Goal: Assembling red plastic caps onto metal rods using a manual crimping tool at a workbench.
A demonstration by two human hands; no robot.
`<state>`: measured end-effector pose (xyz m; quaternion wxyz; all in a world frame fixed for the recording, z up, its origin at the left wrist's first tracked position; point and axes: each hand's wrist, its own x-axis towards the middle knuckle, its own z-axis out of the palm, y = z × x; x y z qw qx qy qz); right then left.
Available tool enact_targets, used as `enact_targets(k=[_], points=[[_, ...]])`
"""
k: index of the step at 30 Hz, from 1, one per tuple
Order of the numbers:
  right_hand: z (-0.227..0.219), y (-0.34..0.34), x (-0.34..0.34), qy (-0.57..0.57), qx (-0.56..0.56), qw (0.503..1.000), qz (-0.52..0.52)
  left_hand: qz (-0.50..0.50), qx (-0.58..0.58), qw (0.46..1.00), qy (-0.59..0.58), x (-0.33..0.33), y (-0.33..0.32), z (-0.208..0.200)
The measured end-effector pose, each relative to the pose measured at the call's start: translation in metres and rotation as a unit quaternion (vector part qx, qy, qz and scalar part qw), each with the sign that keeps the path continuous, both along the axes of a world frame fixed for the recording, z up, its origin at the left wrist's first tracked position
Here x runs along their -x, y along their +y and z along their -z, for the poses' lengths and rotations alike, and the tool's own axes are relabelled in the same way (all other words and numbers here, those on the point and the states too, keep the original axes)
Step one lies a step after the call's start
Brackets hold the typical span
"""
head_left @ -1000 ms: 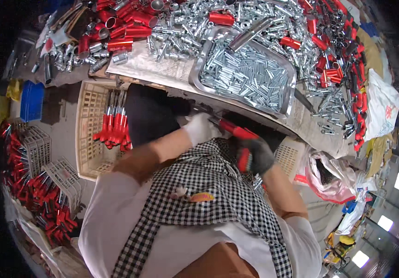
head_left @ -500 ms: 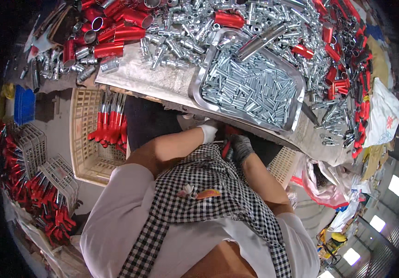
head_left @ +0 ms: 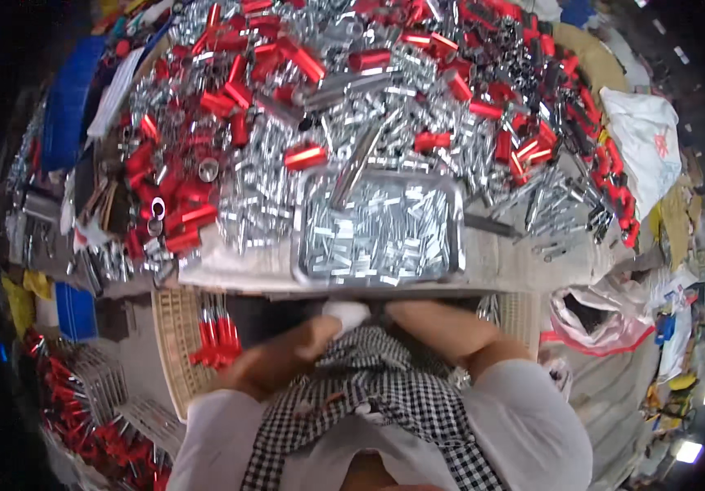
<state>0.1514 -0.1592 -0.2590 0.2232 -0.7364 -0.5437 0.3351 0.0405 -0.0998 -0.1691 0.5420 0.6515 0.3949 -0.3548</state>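
My left hand, in a white glove, is low at the table's front edge, above the checked apron; its fingers are hidden and smeared by motion. The right forearm reaches under the same edge, so my right hand and anything in it are out of sight. Just beyond the edge stands a metal tray full of short silver pins. A shiny metal tube leans across the tray's far left rim.
Silver fittings and red metal sleeves are heaped behind the tray. Below left, a cream plastic crate holds red-handled tools. Grey baskets stand farther left. An open white sack sits on the right.
The view has swung and blurred, and the tray now appears lower and further left. My right hand, earlier visible in a grey glove by a red-handled tool, has gone under the table edge.
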Motion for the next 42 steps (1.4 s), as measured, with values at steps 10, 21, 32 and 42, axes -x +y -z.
enact_targets(k=[10, 21, 32, 42], points=[[-0.016, -0.004, -0.016, 0.147, 0.132, 0.979, -0.051, -0.050, -0.256, 0.959, -0.112, 0.005, -0.038, 0.076], [-0.204, 0.000, -0.030, -0.049, 0.214, 0.923, -0.316, -0.304, 0.211, 0.895, -0.248, 0.048, -0.013, 0.029], [-0.205, -0.074, -0.020, 0.573, 0.185, 0.794, 0.086, -0.799, 0.250, 0.304, -0.455, 0.090, -0.010, -0.067], [-0.175, -0.024, 0.084, 0.727, 0.341, 0.593, 0.057, -0.798, 0.159, 0.257, -0.521, 0.184, -0.032, -0.089]])
